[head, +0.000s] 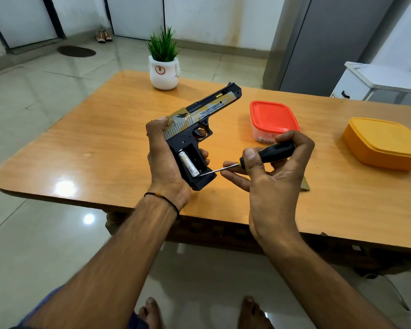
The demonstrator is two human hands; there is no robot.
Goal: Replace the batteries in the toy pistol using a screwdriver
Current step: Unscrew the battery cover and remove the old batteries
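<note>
Head view shows the left hand (166, 160) gripping the toy pistol (195, 129) at frame centre above the surface (93, 143), one battery (189, 164) in its open grip. Right hand (274, 172) pinches the screwdriver (259, 157), tip at the battery's lower end.

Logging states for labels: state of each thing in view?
toy pistol: held up, battery compartment open
battery: one seated, next slot empty
screwdriver: tip at battery's lower end
red-lidded box: closed
yellow box: closed
left grip: holds toy pistol
right grip: holds screwdriver
</note>
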